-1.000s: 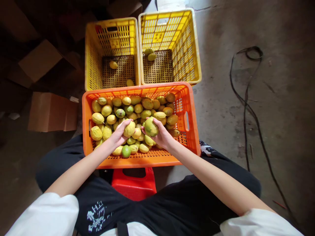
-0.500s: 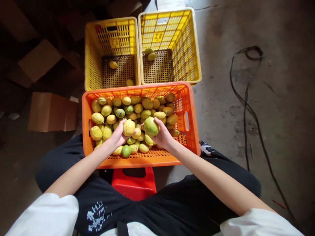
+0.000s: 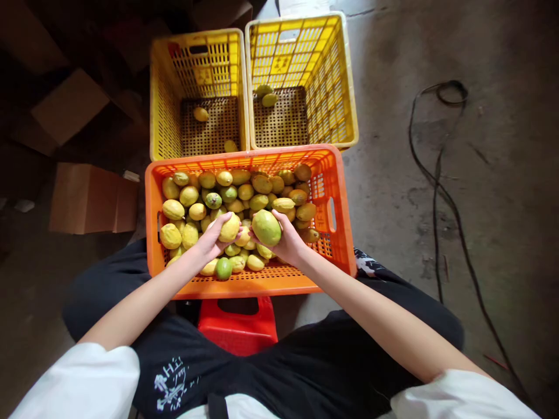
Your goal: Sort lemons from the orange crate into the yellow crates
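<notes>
Head view: nearest, at 6 o'clock, a red stool [image 3: 238, 326] stands between the knees, under the orange crate [image 3: 336, 233]. Over the crate's near half, the left hand [image 3: 212, 237] is wrapped around a yellow lemon [image 3: 229, 227], which sits at the fingertips, at 1 o'clock of the palm. Just beside it, the right hand [image 3: 286, 238] cups a greenish lemon [image 3: 266, 227], at 10 o'clock of the palm, fingers curled around its far side. Farther, at 12 o'clock, two yellow crates [image 3: 244, 87] stand side by side with a few fruits in each.
</notes>
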Action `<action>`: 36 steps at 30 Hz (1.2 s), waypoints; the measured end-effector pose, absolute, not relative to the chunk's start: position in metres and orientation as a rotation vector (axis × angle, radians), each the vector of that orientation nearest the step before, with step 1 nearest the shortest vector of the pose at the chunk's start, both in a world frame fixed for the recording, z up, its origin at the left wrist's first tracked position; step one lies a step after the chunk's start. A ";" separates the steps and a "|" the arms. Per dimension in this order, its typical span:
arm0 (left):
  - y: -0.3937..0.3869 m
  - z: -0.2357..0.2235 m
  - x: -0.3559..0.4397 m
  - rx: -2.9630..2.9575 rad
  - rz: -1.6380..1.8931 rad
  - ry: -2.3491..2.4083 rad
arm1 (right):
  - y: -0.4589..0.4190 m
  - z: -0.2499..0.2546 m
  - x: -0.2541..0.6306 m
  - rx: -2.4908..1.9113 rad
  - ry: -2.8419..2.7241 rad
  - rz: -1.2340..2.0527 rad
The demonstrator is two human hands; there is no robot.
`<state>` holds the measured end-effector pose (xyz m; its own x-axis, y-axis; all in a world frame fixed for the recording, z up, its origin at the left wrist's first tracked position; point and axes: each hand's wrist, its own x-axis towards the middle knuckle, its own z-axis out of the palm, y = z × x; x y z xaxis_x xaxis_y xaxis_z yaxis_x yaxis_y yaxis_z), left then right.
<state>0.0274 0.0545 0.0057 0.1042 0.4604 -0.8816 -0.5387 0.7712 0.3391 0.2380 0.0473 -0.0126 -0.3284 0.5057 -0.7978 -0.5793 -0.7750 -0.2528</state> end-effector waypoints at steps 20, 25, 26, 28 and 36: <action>0.060 0.016 0.041 -0.192 0.719 1.293 | 0.043 -0.018 0.240 -1.145 -0.004 2.187; 0.056 0.003 0.035 -0.136 0.702 1.278 | 0.039 -0.018 0.239 -1.129 -0.091 2.171; 0.054 0.000 0.033 -0.093 0.709 1.253 | 0.039 -0.019 0.238 -1.129 -0.099 2.161; 0.050 -0.004 0.030 0.006 0.729 1.189 | 0.039 -0.020 0.237 -1.148 -0.105 2.134; 0.046 -0.007 0.025 0.120 0.778 1.131 | 0.043 -0.022 0.239 -1.238 -0.007 2.117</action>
<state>0.0249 0.0456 -0.0072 0.1975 0.6122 -0.7656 -0.4963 0.7360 0.4605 0.2390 0.0427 -0.0222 -0.3204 0.5516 -0.7702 -0.5462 -0.7718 -0.3255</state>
